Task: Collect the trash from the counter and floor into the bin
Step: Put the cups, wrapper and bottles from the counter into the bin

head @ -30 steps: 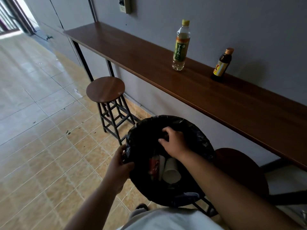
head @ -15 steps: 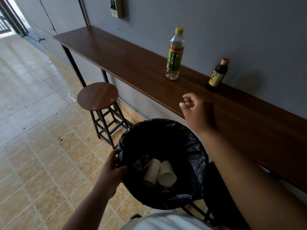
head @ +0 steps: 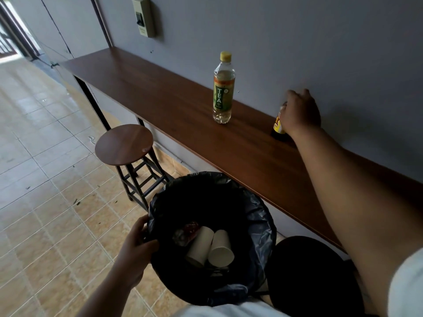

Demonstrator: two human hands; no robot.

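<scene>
Right hand: my right hand (head: pixel 300 110) is wrapped over the top of the small brown bottle (head: pixel 278 128), fingers curled round its neck; the bottle stands upright on the counter, not lifted that I can see.
Left hand: my left hand (head: pixel 137 245) clasps the near-left rim of the bin (head: pixel 263 227), thumb over the edge of the black liner.
Small brown bottle: at the counter's back edge, against the wall, its yellow label showing below my fingers; cap hidden by the hand.
Tea bottle (head: pixel 223 88): upright with a yellow cap, near the back edge, well apart to the left of the brown bottle.
Counter (head: pixel 160 97): long wooden surface along the grey wall.
Bin contents: two white paper cups (head: pixel 210 247) lying side by side, touching, a crumpled red wrapper (head: pixel 188 229) just beside them.
Bin position: below the counter's front edge.
Stools: a round stool (head: pixel 124 144) left of the bin; a dark stool (head: pixel 309 271) right of it.
</scene>
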